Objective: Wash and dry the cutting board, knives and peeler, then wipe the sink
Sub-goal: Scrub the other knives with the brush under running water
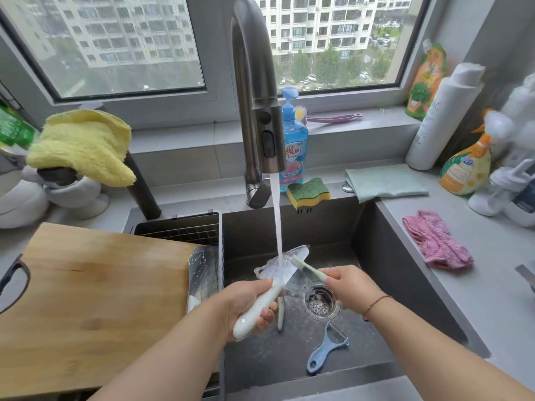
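both forearms reach over the sink (405,273): left hand (249,305) wrapped around a white-handled knife (278,282) under the tap's stream, right hand (351,286) pinching a small brush (308,269) against the blade; peeler (325,348) lies on the sink floor, cutting board (95,299) beside the sink.

Sponge (308,191), soap bottle (293,140), pink cloth (437,240)

wooden cutting board (95,299), matt dark sink (405,270)
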A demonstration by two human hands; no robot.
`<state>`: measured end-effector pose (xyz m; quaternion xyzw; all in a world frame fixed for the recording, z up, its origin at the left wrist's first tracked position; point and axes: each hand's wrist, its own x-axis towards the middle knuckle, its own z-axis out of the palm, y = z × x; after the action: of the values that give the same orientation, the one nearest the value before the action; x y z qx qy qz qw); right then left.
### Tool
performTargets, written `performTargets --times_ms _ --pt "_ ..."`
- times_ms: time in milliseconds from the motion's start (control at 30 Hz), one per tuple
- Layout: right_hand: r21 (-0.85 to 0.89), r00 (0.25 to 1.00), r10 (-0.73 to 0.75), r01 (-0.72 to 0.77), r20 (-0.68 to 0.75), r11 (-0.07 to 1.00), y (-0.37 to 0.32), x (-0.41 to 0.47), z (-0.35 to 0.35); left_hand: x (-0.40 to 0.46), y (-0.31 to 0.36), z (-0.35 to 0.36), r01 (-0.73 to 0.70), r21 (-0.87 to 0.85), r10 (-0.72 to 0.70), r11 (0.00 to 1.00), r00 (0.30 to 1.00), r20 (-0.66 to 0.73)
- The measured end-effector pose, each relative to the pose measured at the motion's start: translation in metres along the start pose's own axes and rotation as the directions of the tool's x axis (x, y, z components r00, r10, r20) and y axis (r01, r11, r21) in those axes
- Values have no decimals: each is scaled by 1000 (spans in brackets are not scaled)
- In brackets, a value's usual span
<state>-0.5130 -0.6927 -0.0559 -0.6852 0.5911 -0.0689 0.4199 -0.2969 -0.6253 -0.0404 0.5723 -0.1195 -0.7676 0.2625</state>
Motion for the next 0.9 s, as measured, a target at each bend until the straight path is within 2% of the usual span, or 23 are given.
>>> performTargets --times_ms 67,133,267,333,467,533,667,800,900 --pt "-173 997 55 -65 -61 983 8 10 -3 -3 -1 5 -18 126 21 992 1000 -21" --pt "-222 992 81 -99 -92 970 12 15 -4 -4 -2 9 -56 312 83 948 994 -73" --pt "-107 990 76 -88 -116 990 15 14 -3 1 -4 7 -11 515 91 857 987 -131" --pt "-48 990 70 -76 -122 996 15 11 -2 3 -4 5 19 552 91 834 981 -171" --pt "30 984 89 -85 -155 996 17 8 0 4 1 5 -16 619 186 785 960 -211" --pt "147 983 97 -75 -155 986 14 3 -2 4 4 6 -44 556 188 830 961 -205" --pt "303 987 89 -44 -137 952 4 -4 -6 6 5 5 -10 237 45 971 988 -146" --pt "300 997 72 -56 -42 952 0 -6 -1 7 8 -1 -15 31 18 999 994 -104" --pt "272 992 -19 -16 126 962 -4 -14 6 4 8 -3 -14 -95 9 995 999 -51"
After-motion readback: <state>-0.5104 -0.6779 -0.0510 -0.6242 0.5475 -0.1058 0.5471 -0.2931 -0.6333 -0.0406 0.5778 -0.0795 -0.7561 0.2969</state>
